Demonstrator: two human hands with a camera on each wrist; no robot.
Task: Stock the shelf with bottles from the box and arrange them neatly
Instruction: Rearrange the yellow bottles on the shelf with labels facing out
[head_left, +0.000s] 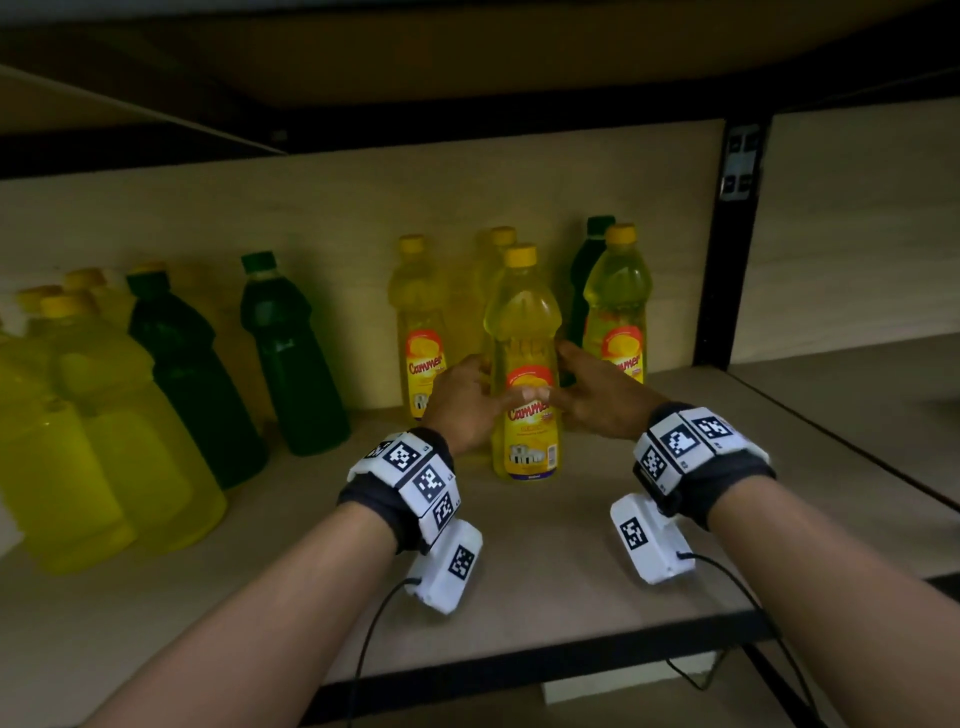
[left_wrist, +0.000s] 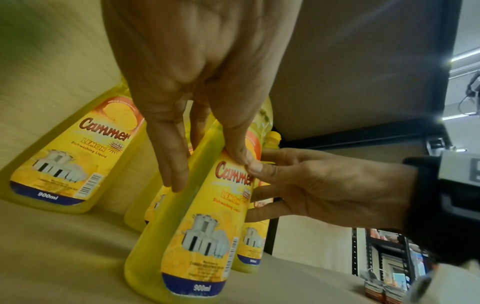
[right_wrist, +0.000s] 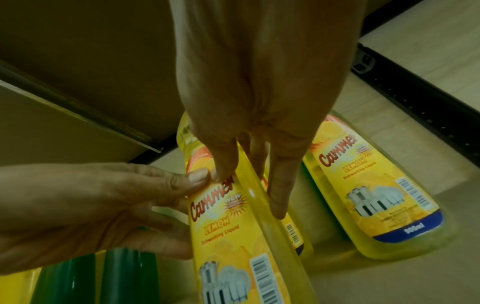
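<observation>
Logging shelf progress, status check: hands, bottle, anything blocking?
Left hand and right hand both hold front yellow bottle, upright on shelf. Yellow bottles and a green bottle close behind.

The front bottle (head_left: 524, 364) is stood on the shelf (head_left: 571, 561); behind it four bottles are ranged, and more bottles (head_left: 171, 384) are grouped left of it.

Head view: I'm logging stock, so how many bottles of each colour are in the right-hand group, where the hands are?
Yellow bottles: 4
Green bottles: 1
Total: 5
</observation>
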